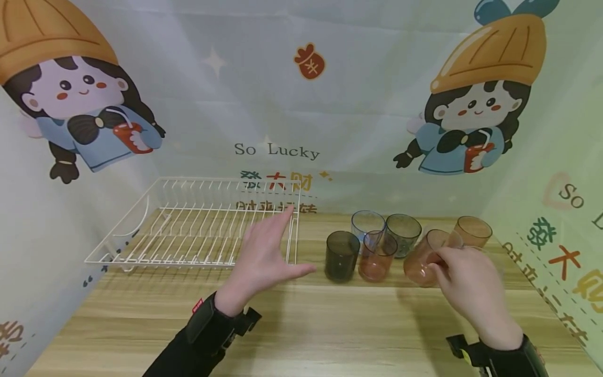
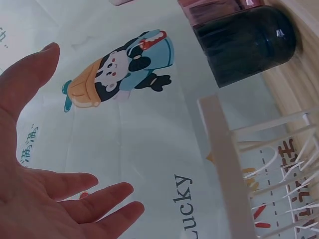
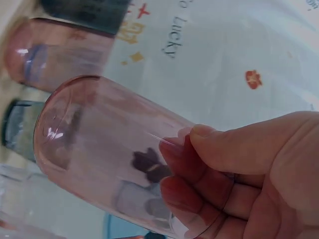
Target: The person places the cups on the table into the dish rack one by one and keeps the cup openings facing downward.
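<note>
My right hand (image 1: pixel 471 288) pinches the rim of a pinkish clear glass (image 1: pixel 419 264), which tilts at the right of the group. In the right wrist view, the thumb and fingers of the right hand (image 3: pixel 244 174) grip the edge of this glass (image 3: pixel 99 139). My left hand (image 1: pixel 264 251) is held with fingers spread in front of the white rack's (image 1: pixel 188 209) right end, holding nothing. In the left wrist view the left hand (image 2: pixel 60 174) has thumb and fingers apart, with the rack's edge (image 2: pixel 224 164) beside it.
A dark glass (image 1: pixel 342 256), a reddish glass (image 1: pixel 377 259), a blue-rimmed glass (image 1: pixel 367 222) and a green-grey glass (image 1: pixel 404 233) stand together on the wooden table (image 1: pixel 330 330). An amber glass (image 1: pixel 473 230) stands at the back right. Printed cloth (image 1: pixel 353 120) hangs behind.
</note>
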The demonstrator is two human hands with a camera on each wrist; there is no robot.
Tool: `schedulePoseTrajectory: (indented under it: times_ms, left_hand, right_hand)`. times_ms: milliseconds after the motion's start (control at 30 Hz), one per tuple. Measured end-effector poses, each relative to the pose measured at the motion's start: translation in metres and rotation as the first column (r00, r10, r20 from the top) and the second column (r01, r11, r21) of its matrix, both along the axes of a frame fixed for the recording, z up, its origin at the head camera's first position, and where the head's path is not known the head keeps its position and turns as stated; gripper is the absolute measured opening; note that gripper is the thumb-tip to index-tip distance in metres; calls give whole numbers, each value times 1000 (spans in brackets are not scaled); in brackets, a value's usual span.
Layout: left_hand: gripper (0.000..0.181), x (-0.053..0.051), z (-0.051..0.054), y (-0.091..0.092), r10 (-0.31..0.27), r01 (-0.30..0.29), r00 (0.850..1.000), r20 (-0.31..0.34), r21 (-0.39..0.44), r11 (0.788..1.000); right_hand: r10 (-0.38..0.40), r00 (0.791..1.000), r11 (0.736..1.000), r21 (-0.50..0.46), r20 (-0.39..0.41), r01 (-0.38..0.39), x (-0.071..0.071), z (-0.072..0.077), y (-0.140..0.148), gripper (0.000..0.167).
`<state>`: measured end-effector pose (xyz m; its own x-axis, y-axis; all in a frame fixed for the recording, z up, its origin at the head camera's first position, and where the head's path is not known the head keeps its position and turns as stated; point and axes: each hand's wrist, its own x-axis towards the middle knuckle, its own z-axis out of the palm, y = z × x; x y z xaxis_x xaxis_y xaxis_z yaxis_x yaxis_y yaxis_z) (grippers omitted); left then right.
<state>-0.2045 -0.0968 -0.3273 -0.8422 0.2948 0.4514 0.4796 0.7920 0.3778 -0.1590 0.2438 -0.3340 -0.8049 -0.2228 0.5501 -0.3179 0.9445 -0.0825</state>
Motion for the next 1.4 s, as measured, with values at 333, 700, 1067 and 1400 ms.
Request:
schedulePoseTrajectory:
  times_ms: [333,700,1067,1400]
  left_hand:
    - [115,1,9,5,-21,20,999,26,48,999]
    - [112,5,14,10,-112,97,992,51,233,968]
    - [108,6,9,12,-138,98,988,76,392,915]
    - [105,2,2,18,-243,168,967,82,514,841]
  right_hand:
    - [68,996,994,-81,-50,-72,3,23,-16,12]
    - [170,979,947,-257,-114,-194,-2,30,-39,8]
    - [190,975,849,-478,-118,-223,-13,25,-50,8]
    - [268,963,678,-713,16,-177,-17,14,-63,18]
